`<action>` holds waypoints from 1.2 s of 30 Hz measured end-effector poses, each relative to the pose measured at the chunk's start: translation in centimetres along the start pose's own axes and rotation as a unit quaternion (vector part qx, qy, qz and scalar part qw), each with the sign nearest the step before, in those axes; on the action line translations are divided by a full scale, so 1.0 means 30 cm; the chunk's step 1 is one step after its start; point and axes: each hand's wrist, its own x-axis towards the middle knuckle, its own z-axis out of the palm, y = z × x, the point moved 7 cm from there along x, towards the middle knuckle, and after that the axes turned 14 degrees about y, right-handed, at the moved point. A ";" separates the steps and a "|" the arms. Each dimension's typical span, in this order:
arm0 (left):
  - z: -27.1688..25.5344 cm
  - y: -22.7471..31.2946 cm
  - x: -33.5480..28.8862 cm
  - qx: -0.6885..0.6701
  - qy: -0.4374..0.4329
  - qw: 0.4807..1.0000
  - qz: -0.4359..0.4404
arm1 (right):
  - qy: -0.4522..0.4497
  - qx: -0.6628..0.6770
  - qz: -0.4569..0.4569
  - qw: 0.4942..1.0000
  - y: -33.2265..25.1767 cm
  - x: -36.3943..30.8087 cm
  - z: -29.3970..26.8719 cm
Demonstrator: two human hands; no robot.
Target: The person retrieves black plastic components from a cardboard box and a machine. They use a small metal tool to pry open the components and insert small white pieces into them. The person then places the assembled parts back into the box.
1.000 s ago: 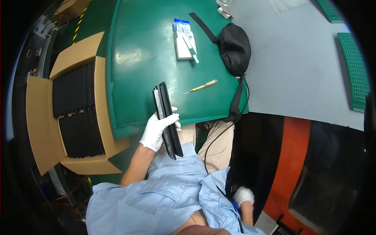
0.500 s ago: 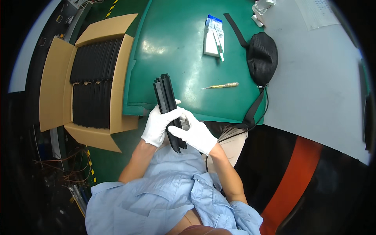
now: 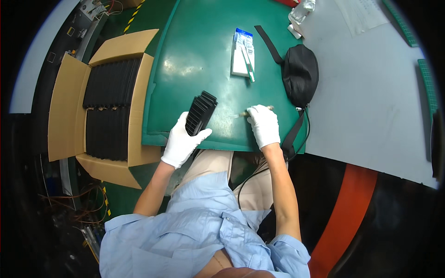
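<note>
My left hand (image 3: pixel 180 144), in a white glove, is closed round a black finned part (image 3: pixel 201 113) that looks like a heat sink. The part is tilted over the near edge of the green mat (image 3: pixel 185 78), with its ribbed face showing. To the right, my gloved right hand (image 3: pixel 264 126) has its fingers on a slim screwdriver (image 3: pixel 243 114) lying on the mat. The blade points left and the handle's end shows past my fingers, though the fingertips are partly hidden.
An opened cardboard box (image 3: pixel 139 111) packed with black ribbed parts stands at left. Farther back on the mat, a cutter knife (image 3: pixel 248 65) rests on a white and blue box (image 3: pixel 238 69). A black pouch (image 3: pixel 300 76) with a strap lies right, beside a grey tabletop (image 3: pixel 361 102).
My right hand has let go of the black part and reached right to the screwdriver. My left hand keeps the part, now turned to show its ribs.
</note>
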 end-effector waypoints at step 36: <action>-0.018 0.119 -0.109 0.031 -0.042 0.999 -0.008 | -0.018 0.553 0.570 0.608 -0.256 -0.201 -0.224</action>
